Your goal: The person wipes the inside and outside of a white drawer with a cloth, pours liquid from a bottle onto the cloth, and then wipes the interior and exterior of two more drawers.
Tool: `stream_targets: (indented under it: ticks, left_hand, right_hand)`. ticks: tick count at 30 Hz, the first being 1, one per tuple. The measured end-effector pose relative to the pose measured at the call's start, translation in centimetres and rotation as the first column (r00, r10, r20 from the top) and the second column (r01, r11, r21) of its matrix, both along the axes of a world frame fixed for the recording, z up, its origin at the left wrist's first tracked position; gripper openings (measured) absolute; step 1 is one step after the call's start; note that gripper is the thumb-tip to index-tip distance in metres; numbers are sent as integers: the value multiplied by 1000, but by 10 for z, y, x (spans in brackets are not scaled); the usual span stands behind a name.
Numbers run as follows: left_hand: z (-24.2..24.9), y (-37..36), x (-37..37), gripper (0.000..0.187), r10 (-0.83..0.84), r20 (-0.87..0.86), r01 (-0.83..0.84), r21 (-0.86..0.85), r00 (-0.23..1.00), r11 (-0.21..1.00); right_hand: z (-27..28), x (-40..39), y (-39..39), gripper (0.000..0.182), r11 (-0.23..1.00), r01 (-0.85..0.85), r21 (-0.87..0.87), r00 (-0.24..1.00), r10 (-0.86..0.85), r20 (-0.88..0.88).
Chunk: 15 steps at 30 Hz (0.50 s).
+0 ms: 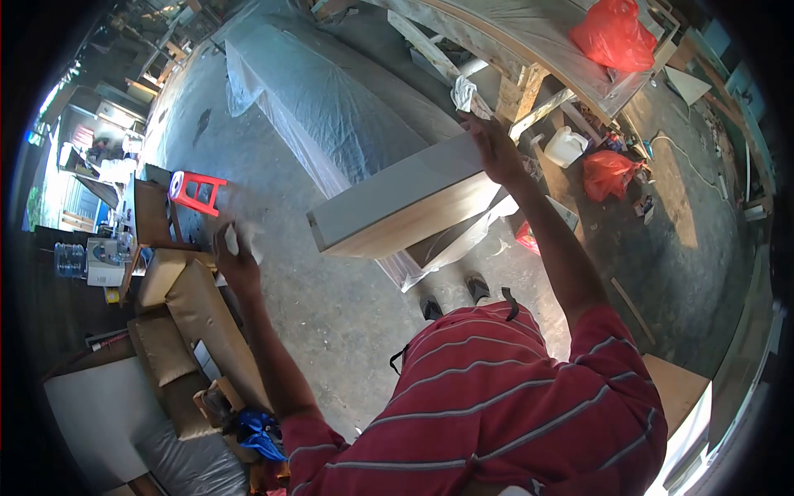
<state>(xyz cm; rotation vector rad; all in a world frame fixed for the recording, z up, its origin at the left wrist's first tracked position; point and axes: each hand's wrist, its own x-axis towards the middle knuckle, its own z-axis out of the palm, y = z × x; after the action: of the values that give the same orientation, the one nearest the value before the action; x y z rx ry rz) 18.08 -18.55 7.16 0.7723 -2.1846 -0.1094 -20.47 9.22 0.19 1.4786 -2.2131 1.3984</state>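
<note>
A long drawer-like wooden piece [397, 192] lies tilted across the view, with a grey upper face and a pale wood side. At its upper right end, my right hand [495, 153] is closed around the corner. Off to the left, apart from the piece, my left hand [236, 263] is raised over the floor. Its fingers curl round a small whitish pad [231, 240], perhaps folded paper or cloth; motion blurs it. Under and behind the wooden piece, clear plastic sheeting [322, 99] covers a long low form.
A red stool [197, 192] stands left on the concrete floor [322, 331]. Brown cushioned seating [207, 318] is at lower left. At right are a workbench [529, 41] with a red plastic bag [614, 37], a white jug [566, 147], another red bag [610, 174] and a wooden strip [633, 310].
</note>
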Motion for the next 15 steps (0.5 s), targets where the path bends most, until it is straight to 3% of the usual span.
stream_targets:
  ticks: [1, 3, 4, 5, 6, 7, 8, 9, 10, 13, 15]
  left_hand:
    - [8, 17, -21, 19, -82, -80, 79, -32, 993, 996]
    - [-1, 49, -75, 22, -235, -145, 238, 6, 961, 971]
    - [-17, 66, -104, 24, -343, -156, 363, 129, 926, 923]
    - [-47, 87, -131, 29, -254, -65, 261, 303, 965, 916]
    - [-46, 115, -159, 37, -351, 8, 301, 495, 936, 815]
    - [-68, 130, -186, 43, -510, 113, 431, 400, 853, 809]
    - [-87, 155, -209, 47, -532, 127, 512, 156, 837, 844]
    - [-78, 171, -226, 47, -649, 82, 642, 93, 757, 761]
    - [-69, 195, -236, 48, -623, 144, 603, 159, 769, 782]
    - [-66, 228, -262, 50, -613, 142, 595, 149, 777, 790]
    - [-63, 220, -263, 49, -675, 155, 633, 247, 722, 734]
  right_hand:
    - [1, 0, 0, 45, 999, -18, -48, 989, 24, 145]
    - [1, 1, -1, 46, 998, -25, -61, 979, 37, 202]
    - [1, 2, -1, 47, 997, -18, -81, 964, 39, 263]
    - [2, 3, -2, 47, 997, -27, -78, 965, 47, 257]
    - [3, 5, -2, 48, 997, -30, -66, 976, 44, 216]
    - [4, 5, -1, 49, 998, -30, -55, 984, 39, 173]
    - [3, 3, 1, 49, 998, -35, -54, 986, 44, 163]
    - [1, 2, 3, 49, 998, -59, -37, 984, 65, 167]
    - [1, -2, 5, 49, 997, -80, -22, 982, 83, 171]
    - [7, -6, 8, 49, 979, -200, -41, 977, 202, 73]
    - [9, -10, 14, 51, 975, -220, -15, 962, 219, 160]
